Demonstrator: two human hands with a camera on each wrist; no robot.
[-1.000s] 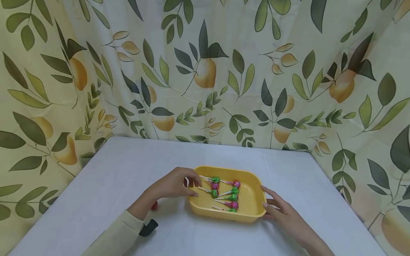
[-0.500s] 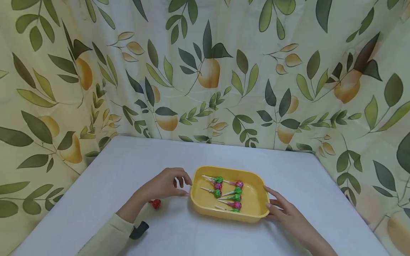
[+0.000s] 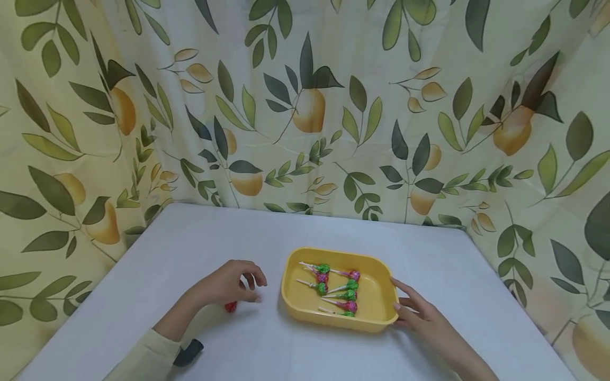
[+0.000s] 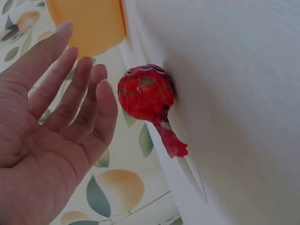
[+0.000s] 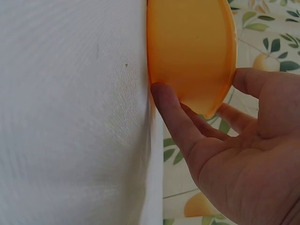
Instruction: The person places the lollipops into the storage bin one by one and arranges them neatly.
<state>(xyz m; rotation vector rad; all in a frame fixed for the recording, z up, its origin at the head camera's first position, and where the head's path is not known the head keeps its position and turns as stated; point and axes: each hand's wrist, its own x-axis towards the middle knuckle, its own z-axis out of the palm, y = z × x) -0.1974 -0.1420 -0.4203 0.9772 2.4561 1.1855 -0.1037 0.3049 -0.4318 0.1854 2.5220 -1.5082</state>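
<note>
My left hand (image 3: pixel 233 283) hovers over the table left of the yellow tray (image 3: pixel 297 311), fingers loosely bent and holding nothing. Beneath it a red-wrapped lollipop (image 3: pixel 231 307) lies on the cloth, partly hidden by the hand. The left wrist view shows that lollipop (image 4: pixel 146 93) whole, beside the fingertips and apart from them, its white stick pointing away from the tray. At the tray's right end my right hand (image 3: pixel 416 309) holds the rim and end wall, with one fingertip (image 5: pixel 164 93) low near the cloth. Several green and pink lollipops (image 3: pixel 351 295) lie inside, sticks mostly leftward.
A white cloth covers the table (image 3: pixel 238 227). Behind it hangs a curtain (image 3: pixel 305 159) printed with leaves and fruit. A black object (image 3: pixel 188 353) shows at the left sleeve (image 3: pixel 147 355).
My left hand has come out of the tray and drawn back leftward to above the red lollipop, nothing in its fingers. My right hand stays at the tray's right end.
</note>
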